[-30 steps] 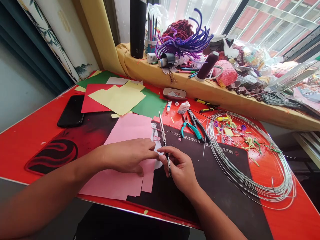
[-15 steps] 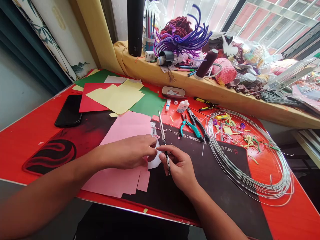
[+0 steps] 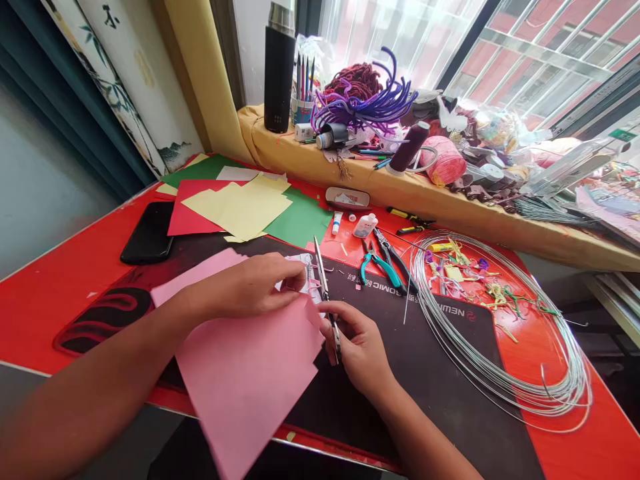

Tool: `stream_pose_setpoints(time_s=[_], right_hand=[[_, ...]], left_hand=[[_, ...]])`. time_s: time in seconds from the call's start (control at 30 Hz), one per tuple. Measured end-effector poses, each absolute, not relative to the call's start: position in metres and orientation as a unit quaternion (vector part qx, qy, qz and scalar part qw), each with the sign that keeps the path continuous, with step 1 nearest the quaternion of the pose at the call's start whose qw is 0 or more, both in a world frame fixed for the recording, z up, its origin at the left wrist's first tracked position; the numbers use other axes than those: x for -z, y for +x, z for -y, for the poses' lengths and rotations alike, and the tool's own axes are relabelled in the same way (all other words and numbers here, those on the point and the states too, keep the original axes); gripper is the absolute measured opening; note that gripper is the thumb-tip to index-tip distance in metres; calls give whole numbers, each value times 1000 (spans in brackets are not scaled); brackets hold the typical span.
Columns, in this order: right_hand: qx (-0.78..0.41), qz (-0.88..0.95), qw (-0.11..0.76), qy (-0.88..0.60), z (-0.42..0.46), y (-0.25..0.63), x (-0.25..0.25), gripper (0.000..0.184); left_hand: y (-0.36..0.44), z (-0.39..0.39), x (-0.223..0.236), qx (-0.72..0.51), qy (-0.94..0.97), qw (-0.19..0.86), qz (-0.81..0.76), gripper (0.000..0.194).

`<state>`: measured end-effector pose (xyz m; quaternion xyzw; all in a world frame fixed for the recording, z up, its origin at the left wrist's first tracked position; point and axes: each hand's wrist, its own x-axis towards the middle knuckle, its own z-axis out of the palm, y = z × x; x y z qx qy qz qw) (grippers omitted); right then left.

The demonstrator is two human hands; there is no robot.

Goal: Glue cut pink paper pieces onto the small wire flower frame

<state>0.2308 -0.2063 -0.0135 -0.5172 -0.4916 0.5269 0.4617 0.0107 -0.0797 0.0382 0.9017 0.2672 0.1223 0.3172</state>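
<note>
The left hand is closed in a pinch on the top edge of a large sheet of pink paper, fingers curled over, and the sheet hangs tilted off the counter's front edge. The right hand grips a pair of long, narrow scissors low down, blades pointing up and away, just beside the pink sheet's right edge. A small pale paper cutout lies just past the left fingertips, on a black mouse mat. Nearby on the red counter are teal-handled pliers and a big coil of silver wire — with coloured scraps inside it — plus a black phone and stacked red, yellow and green paper.
</note>
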Motion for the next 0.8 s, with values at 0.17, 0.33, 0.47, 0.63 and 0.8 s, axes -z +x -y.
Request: stream_pose_setpoints(time_s=[0.17, 0.33, 0.47, 0.63, 0.8], right_hand=[[-538, 472, 468, -519, 204, 231, 14, 30], [-535, 466, 475, -520, 204, 231, 12, 33], [-528, 465, 473, -531, 204, 231, 13, 34], [-508, 460, 470, -556, 203, 232, 15, 32], [-502, 460, 476, -556, 203, 233, 15, 29]], left_hand=[[10, 78, -41, -143, 901, 304, -274, 9], [8, 75, -42, -145, 889, 319, -294, 12], [10, 75, -42, -152, 883, 336, -291, 14], [11, 75, -39, -162, 877, 351, -287, 16], [10, 74, -35, -177, 848, 392, -308, 19]])
